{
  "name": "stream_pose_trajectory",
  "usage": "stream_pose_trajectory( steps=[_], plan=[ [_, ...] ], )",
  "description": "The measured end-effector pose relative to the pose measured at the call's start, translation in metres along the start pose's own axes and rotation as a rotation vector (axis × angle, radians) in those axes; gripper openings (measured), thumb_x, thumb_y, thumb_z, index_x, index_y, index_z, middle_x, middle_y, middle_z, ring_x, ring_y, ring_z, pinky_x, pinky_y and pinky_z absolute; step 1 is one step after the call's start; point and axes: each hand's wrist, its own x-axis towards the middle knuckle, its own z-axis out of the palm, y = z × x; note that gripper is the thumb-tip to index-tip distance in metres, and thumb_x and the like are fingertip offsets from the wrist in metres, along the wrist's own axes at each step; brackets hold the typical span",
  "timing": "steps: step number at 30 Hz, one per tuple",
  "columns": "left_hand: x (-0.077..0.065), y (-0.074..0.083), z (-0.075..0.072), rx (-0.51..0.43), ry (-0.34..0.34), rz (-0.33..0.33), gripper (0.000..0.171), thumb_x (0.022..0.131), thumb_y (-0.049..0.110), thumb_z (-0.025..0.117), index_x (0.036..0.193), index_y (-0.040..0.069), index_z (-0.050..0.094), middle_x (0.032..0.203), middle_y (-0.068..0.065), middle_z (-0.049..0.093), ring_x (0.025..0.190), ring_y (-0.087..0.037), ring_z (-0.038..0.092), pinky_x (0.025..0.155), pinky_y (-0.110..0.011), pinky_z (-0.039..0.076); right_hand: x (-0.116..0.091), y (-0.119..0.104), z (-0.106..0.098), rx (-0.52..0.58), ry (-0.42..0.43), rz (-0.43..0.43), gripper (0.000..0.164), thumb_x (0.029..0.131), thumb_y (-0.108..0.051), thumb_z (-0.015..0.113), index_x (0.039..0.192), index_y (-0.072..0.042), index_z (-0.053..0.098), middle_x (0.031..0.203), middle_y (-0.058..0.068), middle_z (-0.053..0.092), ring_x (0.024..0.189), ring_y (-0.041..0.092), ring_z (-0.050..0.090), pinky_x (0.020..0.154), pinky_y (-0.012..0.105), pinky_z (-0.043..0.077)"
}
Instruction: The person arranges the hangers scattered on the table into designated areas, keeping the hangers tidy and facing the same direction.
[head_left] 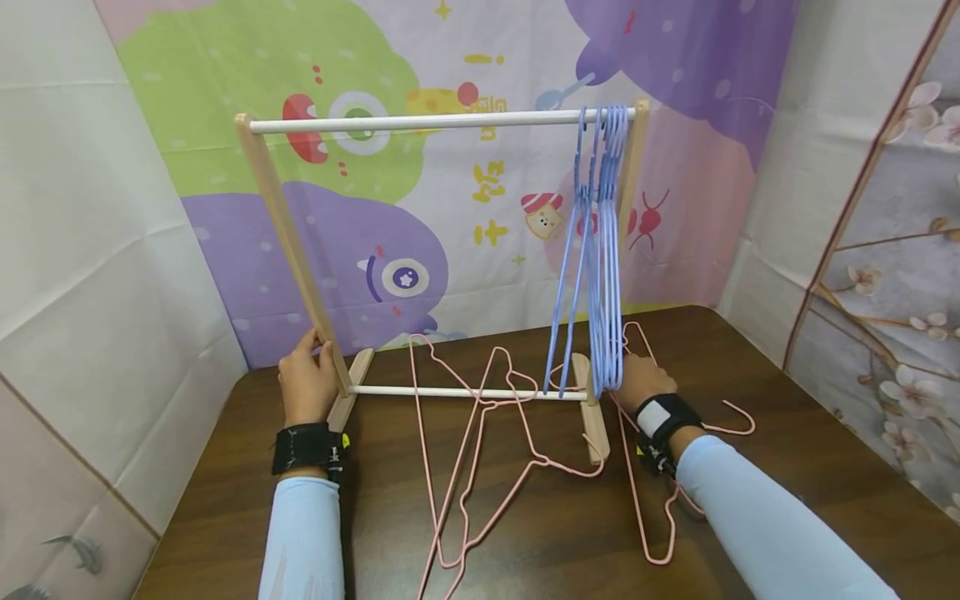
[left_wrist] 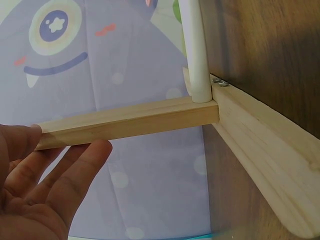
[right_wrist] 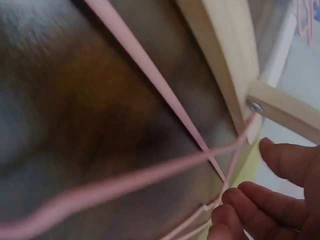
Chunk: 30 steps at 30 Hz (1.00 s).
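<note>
A wooden rack with a white top rod (head_left: 420, 122) stands on the table. My left hand (head_left: 307, 379) pinches the lower part of its left post (left_wrist: 130, 120), thumb on one side and fingers on the other. Several light blue hangers (head_left: 607, 333) hang bunched at the rod's right end. Behind their lower ends is my right hand (head_left: 645, 379), beside the right post's base. In the right wrist view, its thumb (right_wrist: 287, 160) and loosely bent fingers stand apart near the post (right_wrist: 287, 107), with pink hangers (right_wrist: 155, 75) close by; nothing is visibly gripped.
Several pink hangers (head_left: 551, 461) lie tangled across the rack's lower rod (head_left: 390, 390) and the brown table (head_left: 375, 517). More lie around the right wrist, one hook (head_left: 742, 423) pointing right. A cartoon-print cloth (head_left: 487, 292) hangs behind the rack.
</note>
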Motion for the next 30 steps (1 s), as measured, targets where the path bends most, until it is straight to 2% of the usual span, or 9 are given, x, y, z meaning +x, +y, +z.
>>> stream_pose_trajectory(
  steps=[4,10,18,22,26,30],
  plan=[
    [0.0,0.0,0.001,0.003,-0.005,-0.004,0.031,0.104,0.012,0.059,0.132,0.002,0.065,0.125,-0.02,0.07,0.111,-0.046,0.067,0.096,-0.062,0.05,-0.001,0.007,0.014,-0.011,-0.011,-0.01,0.036,0.094,-0.028,0.065,0.1,0.006,0.07,0.102,0.033,0.07,0.093,0.05,0.069,0.07,0.064,0.055],
    [0.001,0.0,0.003,0.003,-0.006,-0.001,0.03,0.104,0.013,0.059,0.132,0.002,0.065,0.125,-0.021,0.07,0.11,-0.046,0.068,0.095,-0.061,0.051,-0.004,0.014,0.025,-0.022,0.001,-0.001,0.019,0.093,-0.015,0.063,0.083,0.0,0.07,0.103,0.032,0.069,0.094,0.049,0.068,0.075,0.062,0.055],
    [0.0,0.002,0.002,0.004,-0.001,-0.004,0.03,0.103,0.011,0.06,0.132,0.002,0.066,0.126,-0.02,0.07,0.114,-0.047,0.065,0.097,-0.062,0.049,-0.006,0.014,0.019,-0.006,-0.016,0.031,0.018,0.091,-0.013,0.061,0.086,0.001,0.07,0.105,0.035,0.068,0.094,0.053,0.067,0.075,0.062,0.055],
    [-0.001,0.003,0.002,0.005,0.004,0.005,0.03,0.103,0.01,0.06,0.131,0.001,0.066,0.125,-0.02,0.07,0.114,-0.048,0.065,0.097,-0.063,0.049,-0.005,0.019,0.016,0.024,-0.015,0.057,0.021,0.093,-0.017,0.06,0.081,-0.002,0.07,0.104,0.034,0.067,0.096,0.054,0.066,0.076,0.062,0.054],
    [-0.001,0.002,0.001,0.004,0.004,0.003,0.03,0.103,0.01,0.06,0.131,0.001,0.066,0.126,-0.021,0.07,0.112,-0.047,0.066,0.096,-0.062,0.05,-0.006,0.021,0.011,0.064,0.018,0.065,0.025,0.094,-0.018,0.06,0.077,-0.004,0.074,0.102,0.032,0.069,0.099,0.053,0.065,0.077,0.061,0.054],
    [0.0,0.0,-0.001,0.007,0.001,-0.007,0.03,0.104,0.012,0.06,0.132,0.003,0.066,0.126,-0.019,0.07,0.112,-0.047,0.067,0.096,-0.062,0.05,-0.007,0.018,0.001,0.107,0.046,0.08,0.027,0.096,-0.018,0.059,0.084,-0.004,0.079,0.102,0.027,0.072,0.099,0.05,0.066,0.076,0.06,0.054]
  ],
)
